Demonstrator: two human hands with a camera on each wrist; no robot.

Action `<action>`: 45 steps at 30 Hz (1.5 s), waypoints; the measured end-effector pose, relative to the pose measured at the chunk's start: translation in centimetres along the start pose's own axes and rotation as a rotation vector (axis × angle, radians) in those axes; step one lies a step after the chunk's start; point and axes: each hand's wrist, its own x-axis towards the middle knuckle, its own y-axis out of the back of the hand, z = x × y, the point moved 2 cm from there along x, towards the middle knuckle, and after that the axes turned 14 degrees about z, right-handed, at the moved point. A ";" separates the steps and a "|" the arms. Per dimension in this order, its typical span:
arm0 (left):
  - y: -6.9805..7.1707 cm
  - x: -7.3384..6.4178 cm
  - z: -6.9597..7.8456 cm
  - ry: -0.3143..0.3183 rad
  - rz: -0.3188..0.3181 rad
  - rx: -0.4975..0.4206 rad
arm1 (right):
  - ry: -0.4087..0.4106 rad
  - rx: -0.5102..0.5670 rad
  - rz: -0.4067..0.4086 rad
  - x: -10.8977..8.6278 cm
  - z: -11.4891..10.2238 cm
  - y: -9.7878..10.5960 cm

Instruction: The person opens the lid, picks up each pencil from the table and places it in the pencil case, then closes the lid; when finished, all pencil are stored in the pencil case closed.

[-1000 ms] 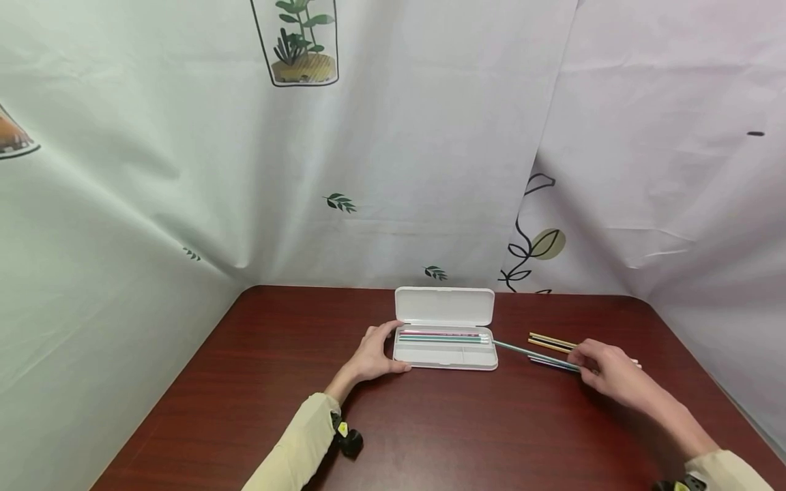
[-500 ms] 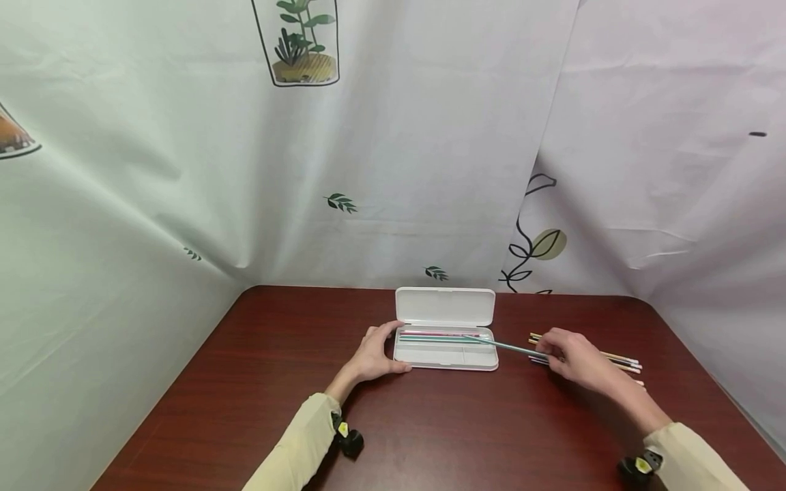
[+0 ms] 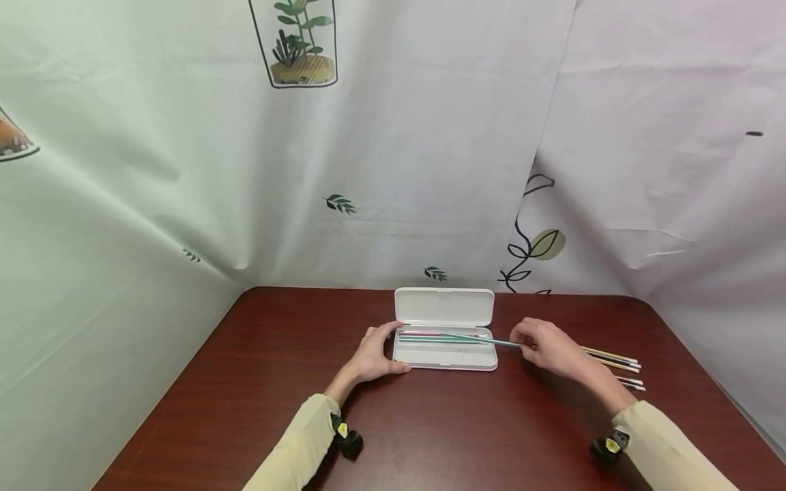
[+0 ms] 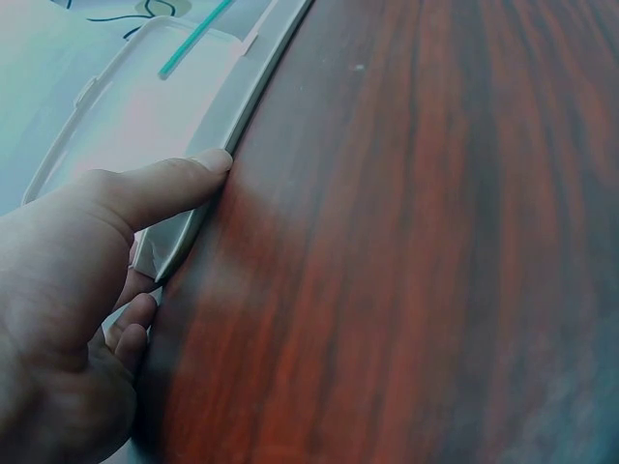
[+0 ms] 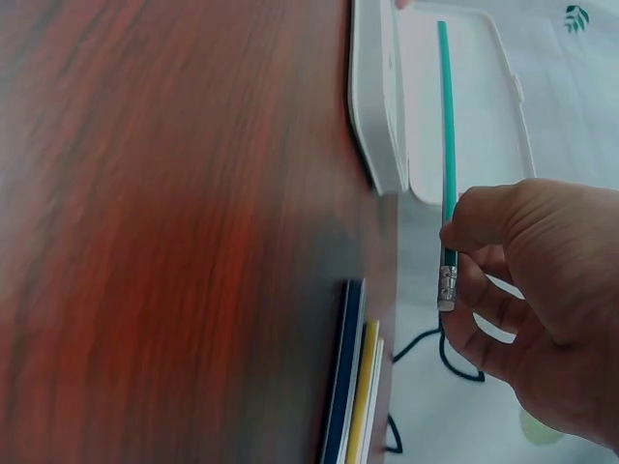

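Note:
A white pencil case [image 3: 430,356] lies on the table with its lid [image 3: 445,307] raised. Several pencils, pink and green, lie in its back compartment. My left hand [image 3: 370,354] grips the case's left end, thumb at the front edge and fingers at the back; in the left wrist view the thumb [image 4: 179,190] presses the rim. My right hand [image 3: 552,346] pinches a green pencil [image 5: 448,145] near its eraser end, between thumb and fingertips. This pencil is held over the case's right end, its far tip above the pencils inside.
Several more pencils [image 3: 614,358], yellow, black and white-ended, lie on the dark red wooden table [image 3: 442,429] to the right, partly behind the right hand. A patterned white cloth [image 3: 393,170] hangs close behind the table's back edge.
My right hand has moved left with the green pencil, carrying its tip from the case's right edge to over the inside. The left hand and case have stayed put.

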 end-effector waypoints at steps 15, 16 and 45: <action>-0.1 0.1 -0.1 -0.010 0.011 0.005 | 0.049 0.012 -0.050 2.5 -2.0 -2.1; -0.1 0.1 -0.1 -0.010 0.010 0.004 | 0.051 0.011 -0.058 2.7 -2.1 -2.3; -0.2 0.0 -0.2 -0.007 0.012 0.002 | 0.059 0.018 -0.140 5.0 -3.4 -5.2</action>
